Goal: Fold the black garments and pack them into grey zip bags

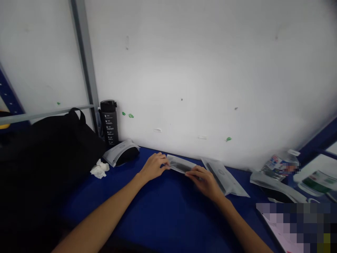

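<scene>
Item: a flat grey pouch (pixel 181 164) with a long dark object showing through its clear face. It is lying crosswise on the tabletop, between both hands, near the far edge.
Left hand: the left hand (pixel 154 167) is reaching in from the near left, its fingertips (pixel 164 162) pressing on the pouch's left end in a narrow hold.
Right hand: the right hand (pixel 204 181) is curving over the pouch's right end, its fingers (pixel 193 173) gripping from the near side in a narrow hold.
Handling: light, even pressure from both ends appears best for keeping the pouch flat and its contents centred.
Arms: both bare forearms are angling inward from the near edge, wrists low, hands almost level.
Adjacent: a second pouch (pixel 223 179) is lying just beyond the right hand, partly under it.
Right side: a third pouch (pixel 273 186) is lying farther right, beside a labelled plastic bottle (pixel 280 168).
Left side: a pouch with a dark rounded object (pixel 121 153) is resting near crumpled tissue (pixel 99 169).
Far left: a black water bottle (pixel 108 123) is standing against the wall, beside a black bag (pixel 52 147).
Surface: a blue tabletop (pixel 105 207) is running along a white wall (pixel 184 70).
</scene>
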Available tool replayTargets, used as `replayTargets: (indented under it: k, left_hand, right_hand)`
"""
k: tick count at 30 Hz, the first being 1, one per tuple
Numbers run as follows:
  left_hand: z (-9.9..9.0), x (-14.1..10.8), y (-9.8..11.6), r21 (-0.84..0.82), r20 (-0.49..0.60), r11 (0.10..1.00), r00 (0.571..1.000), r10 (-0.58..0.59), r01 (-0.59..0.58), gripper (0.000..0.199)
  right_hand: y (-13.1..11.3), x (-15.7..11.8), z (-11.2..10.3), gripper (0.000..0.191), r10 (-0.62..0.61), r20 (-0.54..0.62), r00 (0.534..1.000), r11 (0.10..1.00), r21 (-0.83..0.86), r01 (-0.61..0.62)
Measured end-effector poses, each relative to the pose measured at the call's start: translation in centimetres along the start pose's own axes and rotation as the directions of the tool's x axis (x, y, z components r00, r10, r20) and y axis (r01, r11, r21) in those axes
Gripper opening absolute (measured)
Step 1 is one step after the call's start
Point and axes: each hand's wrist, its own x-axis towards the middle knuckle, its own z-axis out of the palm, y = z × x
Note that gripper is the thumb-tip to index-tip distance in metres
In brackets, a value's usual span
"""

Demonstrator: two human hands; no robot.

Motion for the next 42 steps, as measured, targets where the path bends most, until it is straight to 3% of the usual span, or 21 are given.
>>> replayTargets:
  k: [5, 11, 17, 25, 35, 39, 42]
  left_hand:
    - [0.3, 0.2, 0.8, 0.079, -0.065, 0.993, 0.994, -0.084, 0.089, 0.020]
    - [0.1, 0.0, 0.3, 0.083, -0.096, 0.984, 0.984, -0.148, 0.157, 0.020]
    - [0.5, -0.4, 0.1, -0.050, -0.074, 0.996, 0.994, -0.077, 0.073, 0.019]
    - [1.5, -0.6, 1.0, -0.091, -0.078, 0.995, 0.997, 0.028, -0.035, 0.019]
    - [3.1, -0.6, 3.8, -0.046, 0.007, 0.971, 0.972, 0.236, -0.236, 0.015]
    - [2.9, -0.4, 3.5, -0.046, -0.020, 0.980, 0.981, 0.193, -0.193, 0.006]
    - [2.8, -0.4, 2.8, -0.091, -0.045, 0.987, 0.991, 0.129, -0.132, 0.010]
  right_hand:
    - [-0.1, 0.3, 0.0, 0.022, 0.030, -0.002, 1.000, 0.999, 0.013, -0.029]
    - [0.5, 0.1, -1.6, 0.024, 0.074, 0.010, 0.997, 0.997, -0.037, -0.074]
    - [1.4, -0.2, -2.0, 0.029, 0.162, -0.015, 0.987, 0.982, -0.098, -0.163]
    - [1.4, -0.2, -0.9, 0.017, -0.021, -0.087, 0.996, 0.999, -0.038, 0.018]
    - [-1.5, 0.2, 1.4, 0.012, -0.154, -0.013, 0.988, 0.988, -0.002, 0.154]
    - [-1.3, 0.2, 1.3, 0.007, -0.157, -0.046, 0.987, 0.988, 0.006, 0.157]
    - [-0.7, 0.1, 1.1, 0.010, -0.132, -0.065, 0.989, 0.991, 0.015, 0.133]
